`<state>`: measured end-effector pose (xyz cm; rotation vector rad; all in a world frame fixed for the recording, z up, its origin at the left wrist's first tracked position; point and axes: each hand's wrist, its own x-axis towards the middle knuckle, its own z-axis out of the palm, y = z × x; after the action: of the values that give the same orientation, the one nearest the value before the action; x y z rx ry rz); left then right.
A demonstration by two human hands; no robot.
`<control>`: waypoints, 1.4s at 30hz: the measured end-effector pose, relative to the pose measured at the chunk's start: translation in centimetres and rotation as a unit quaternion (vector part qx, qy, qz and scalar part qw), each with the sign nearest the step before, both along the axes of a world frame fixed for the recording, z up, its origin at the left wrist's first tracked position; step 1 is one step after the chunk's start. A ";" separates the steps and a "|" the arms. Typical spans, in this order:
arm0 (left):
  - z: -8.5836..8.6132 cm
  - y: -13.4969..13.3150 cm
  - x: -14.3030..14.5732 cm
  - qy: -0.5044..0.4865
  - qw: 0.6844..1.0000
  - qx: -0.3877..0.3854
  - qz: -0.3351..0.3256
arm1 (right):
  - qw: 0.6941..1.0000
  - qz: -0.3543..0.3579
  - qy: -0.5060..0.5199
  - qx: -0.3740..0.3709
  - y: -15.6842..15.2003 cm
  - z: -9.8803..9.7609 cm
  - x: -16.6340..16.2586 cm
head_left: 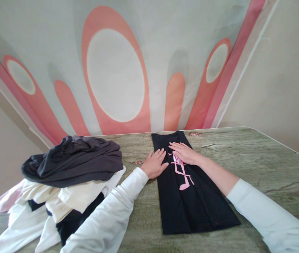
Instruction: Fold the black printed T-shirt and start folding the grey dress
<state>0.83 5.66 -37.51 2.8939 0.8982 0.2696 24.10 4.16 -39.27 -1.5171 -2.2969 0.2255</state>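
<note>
A black garment [175, 211] with a pink printed figure on it lies folded into a long strip on the wood-grain tabletop, its wider end toward me. On its left edge, near the far half, my left hand [155, 164] lies flat with the fingers stretched out. My right hand [184, 153] rests palm down across the upper part of the pink print and hides some of it. Neither hand grips the cloth. Soft creases run lengthwise down the near part of the garment.
A loose heap of clothes stands on the left, with a dark grey garment [75, 160] on top of cream, white and black pieces [83, 195]. Behind the wood-grain table [257, 168] hangs a pale backdrop [157, 42] with coral shapes.
</note>
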 end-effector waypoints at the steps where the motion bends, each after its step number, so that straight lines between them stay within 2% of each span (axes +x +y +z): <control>1: 0.2 -0.3 -0.1 0.003 1.000 -0.003 -0.005 | 1.000 -0.002 0.000 0.002 0.0 0.0 0.0; 6: 1.0 -1.1 -0.5 0.012 0.999 -0.020 -0.024 | 0.998 -0.029 0.007 0.056 -0.5 0.4 -0.2; 10: 1.0 -1.1 -0.6 -0.002 0.999 -0.005 -0.034 | 0.990 -0.109 0.017 0.093 -1.4 0.4 0.3; 14: 0.8 -0.8 -0.6 -0.014 0.998 0.013 -0.052 | 0.982 -0.165 0.033 0.086 -2.5 -0.4 1.5; 20: 0.9 -0.8 -0.5 0.011 0.999 -0.001 -0.050 | 0.993 -0.115 -0.002 0.032 -5.1 -1.0 1.5; 28: 0.8 -0.6 -0.5 0.017 0.998 0.006 -0.054 | 0.996 -0.076 -0.035 0.008 -8.5 0.2 0.6; 35: 1.0 -0.6 -0.5 0.031 0.998 0.016 -0.061 | 0.989 -0.127 -0.071 0.016 -8.3 1.3 0.4; 42: 0.9 -0.6 -0.4 0.037 0.997 0.015 -0.061 | 0.989 -0.103 -0.105 0.013 -8.3 1.8 0.4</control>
<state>0.44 5.06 -36.61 2.9886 0.7290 0.1684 24.48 -4.14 -37.46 -1.8272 -2.2636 -0.0221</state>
